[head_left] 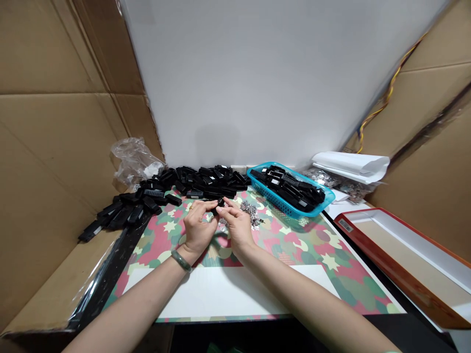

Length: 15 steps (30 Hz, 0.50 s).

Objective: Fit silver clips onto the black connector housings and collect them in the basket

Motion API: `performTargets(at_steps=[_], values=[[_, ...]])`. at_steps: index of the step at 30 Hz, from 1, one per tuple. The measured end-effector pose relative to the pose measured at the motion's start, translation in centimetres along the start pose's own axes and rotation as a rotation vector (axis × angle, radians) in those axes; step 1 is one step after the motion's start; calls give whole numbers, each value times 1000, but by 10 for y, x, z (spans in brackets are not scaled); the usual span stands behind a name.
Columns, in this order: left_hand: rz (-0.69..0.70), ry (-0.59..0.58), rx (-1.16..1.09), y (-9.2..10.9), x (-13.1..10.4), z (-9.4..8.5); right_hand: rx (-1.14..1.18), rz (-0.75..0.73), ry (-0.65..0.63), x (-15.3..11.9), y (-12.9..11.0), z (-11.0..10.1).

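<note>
I saw the left hand and right hand pinching one black piece between their fingertips, seemingly mid-handling (the next move probably called for steady grip). Silvery bits lay just right of the fingers, piled black parts beyond leftward, a blue basket farther right.

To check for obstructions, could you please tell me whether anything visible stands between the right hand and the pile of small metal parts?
Nothing visible does: the small metal parts lie close beside the right hand, on the camouflage-patterned sheet.
</note>
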<state>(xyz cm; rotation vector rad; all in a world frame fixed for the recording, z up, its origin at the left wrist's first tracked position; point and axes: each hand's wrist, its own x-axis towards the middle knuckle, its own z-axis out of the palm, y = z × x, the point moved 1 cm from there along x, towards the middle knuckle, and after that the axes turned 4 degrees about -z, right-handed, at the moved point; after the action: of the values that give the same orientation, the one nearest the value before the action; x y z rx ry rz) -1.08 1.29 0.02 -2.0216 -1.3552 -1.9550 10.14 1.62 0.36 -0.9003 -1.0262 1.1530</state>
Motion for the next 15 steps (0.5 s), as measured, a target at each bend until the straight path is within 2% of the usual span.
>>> performTargets(at_steps=[3, 6, 10, 13, 15], values=[[-78, -15, -55, -1, 0, 0, -149, -114, -73, 1, -4, -3], [-314, -86, -263, -6, 1, 1, -311, -271, -149, 2, -15, -13], [-693, -318, -605, -12, 3, 6, -544, -631, -181, 3, -35, -38], [-818, -471, -774, -12, 4, 7, -662, -878, -334, 3, -42, -56], [-863, -538, -849, -9, 4, 7, -732, -981, -438, 3, -42, -63]])
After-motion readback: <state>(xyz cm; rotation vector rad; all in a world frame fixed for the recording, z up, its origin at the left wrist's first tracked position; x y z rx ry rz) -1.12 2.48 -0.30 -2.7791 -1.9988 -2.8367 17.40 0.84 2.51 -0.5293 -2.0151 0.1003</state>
